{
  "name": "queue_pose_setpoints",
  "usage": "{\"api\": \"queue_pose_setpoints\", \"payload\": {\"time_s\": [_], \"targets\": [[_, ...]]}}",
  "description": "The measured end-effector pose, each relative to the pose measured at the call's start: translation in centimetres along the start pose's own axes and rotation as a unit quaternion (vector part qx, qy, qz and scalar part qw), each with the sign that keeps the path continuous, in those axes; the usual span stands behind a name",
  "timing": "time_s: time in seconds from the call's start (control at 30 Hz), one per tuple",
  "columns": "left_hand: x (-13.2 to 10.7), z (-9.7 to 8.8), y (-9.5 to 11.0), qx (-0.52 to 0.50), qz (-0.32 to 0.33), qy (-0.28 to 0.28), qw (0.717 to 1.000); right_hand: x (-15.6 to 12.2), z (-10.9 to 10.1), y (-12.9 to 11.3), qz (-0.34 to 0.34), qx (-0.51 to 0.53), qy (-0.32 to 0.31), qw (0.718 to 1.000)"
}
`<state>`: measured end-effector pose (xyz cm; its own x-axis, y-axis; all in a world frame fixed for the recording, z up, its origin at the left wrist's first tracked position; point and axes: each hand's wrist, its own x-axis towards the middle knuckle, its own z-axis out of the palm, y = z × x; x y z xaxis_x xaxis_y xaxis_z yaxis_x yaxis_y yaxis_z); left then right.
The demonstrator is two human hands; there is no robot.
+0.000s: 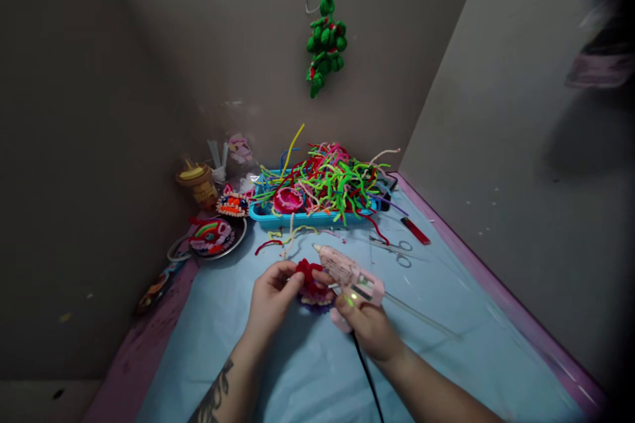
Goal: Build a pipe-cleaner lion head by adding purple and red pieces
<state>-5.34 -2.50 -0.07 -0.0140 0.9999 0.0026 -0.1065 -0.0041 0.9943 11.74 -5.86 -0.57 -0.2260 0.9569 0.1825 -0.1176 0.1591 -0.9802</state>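
Note:
My left hand (272, 296) pinches a small red and purple fuzzy pipe-cleaner piece (311, 287) just above the light blue table cover (297, 370). My right hand (370, 327) is wrapped round the handle of a pink hot glue gun (350, 274). The gun's nozzle points up and left, past the fuzzy piece, and a small green light glows on its body. Its black cord runs down toward me between my forearms. A clear glue stick juts out of the gun's back to the right.
A blue tray (307, 217) heaped with coloured pipe cleaners stands at the back. Scissors (397, 251) and a red lighter (415, 230) lie right of it. Finished fuzzy pieces on a plate (213, 238) and a yellow cup (198, 184) are at the left. A green ornament (326, 43) hangs on the wall.

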Motion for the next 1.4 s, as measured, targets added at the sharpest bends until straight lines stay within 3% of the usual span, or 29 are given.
{"api": "queue_pose_setpoints", "payload": {"time_s": [1.4], "targets": [[-0.2, 0.3, 0.6, 0.011, -0.003, -0.001, 1.0, 0.2, 0.1, -0.6, -0.004, -0.019, -0.004, 1.0]]}}
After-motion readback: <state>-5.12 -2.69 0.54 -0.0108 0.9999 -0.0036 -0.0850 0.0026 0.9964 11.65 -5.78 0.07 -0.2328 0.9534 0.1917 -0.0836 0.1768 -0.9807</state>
